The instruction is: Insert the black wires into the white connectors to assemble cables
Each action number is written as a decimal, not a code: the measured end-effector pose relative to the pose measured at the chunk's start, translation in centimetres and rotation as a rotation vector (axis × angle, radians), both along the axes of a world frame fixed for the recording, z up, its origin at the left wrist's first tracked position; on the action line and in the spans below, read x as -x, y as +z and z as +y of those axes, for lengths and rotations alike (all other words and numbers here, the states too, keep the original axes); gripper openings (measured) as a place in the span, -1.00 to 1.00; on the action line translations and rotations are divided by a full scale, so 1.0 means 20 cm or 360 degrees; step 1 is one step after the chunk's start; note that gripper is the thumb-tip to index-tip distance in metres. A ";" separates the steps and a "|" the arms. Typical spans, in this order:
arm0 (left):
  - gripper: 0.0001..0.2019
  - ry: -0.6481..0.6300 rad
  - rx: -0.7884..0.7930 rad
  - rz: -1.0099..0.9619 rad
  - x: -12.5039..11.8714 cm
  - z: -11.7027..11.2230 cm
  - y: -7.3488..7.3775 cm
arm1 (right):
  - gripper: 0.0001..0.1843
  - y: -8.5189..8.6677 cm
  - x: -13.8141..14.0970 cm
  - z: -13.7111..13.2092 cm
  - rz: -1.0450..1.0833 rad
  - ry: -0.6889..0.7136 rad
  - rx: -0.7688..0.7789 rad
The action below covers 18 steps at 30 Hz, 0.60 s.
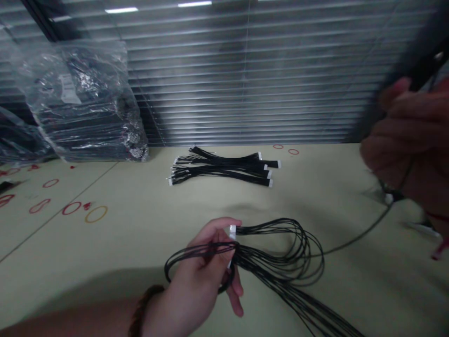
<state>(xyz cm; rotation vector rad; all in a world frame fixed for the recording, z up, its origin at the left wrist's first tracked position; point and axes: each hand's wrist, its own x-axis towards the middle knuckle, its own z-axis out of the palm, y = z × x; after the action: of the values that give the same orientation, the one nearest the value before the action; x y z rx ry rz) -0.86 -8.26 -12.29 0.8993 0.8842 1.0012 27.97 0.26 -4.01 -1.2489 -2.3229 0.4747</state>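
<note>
My left hand (pixel 196 281) is closed on a bundle of thin black wires (pixel 252 262), pinched between thumb and fingers. A white connector (pixel 232 231) pokes up at its fingertips, with several wires looping out to the right and back. More wires trail down past the lower edge. Raised at the right edge, my right hand (pixel 410 135) is blurred, its fingers curled in. A single black wire (pixel 354 241) runs from the bundle up to this hand, which grips it; the wire's end is not clear.
Several black cable bundles (pixel 224 168) with white ends lie at the table's back. Clear plastic bags (pixel 91 112) of cables stand at the left against the blinds (pixel 280 79). Red and yellow rubber bands (pixel 96 214) are scattered on the table (pixel 140 243).
</note>
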 end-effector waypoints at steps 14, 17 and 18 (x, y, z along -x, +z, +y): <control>-0.81 -0.0081 -0.0133 -0.0193 0.00 -0.01 -0.03 | -0.79 -0.20 0.53 -0.29 0.0017 0.0137 0.0218; -0.80 -0.0102 -0.0168 -0.0184 0.00 -0.02 -0.04 | -0.78 -0.19 0.53 -0.30 0.0021 0.0157 0.0184; -0.80 -0.0110 -0.0189 -0.0171 0.00 -0.02 -0.04 | -0.79 -0.18 0.53 -0.31 0.0018 0.0165 0.0180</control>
<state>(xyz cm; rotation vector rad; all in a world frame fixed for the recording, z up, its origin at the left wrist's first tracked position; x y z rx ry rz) -0.86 -8.59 -13.14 0.9607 0.7048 1.0406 17.42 -5.92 -7.70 -1.1767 -2.3884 0.6549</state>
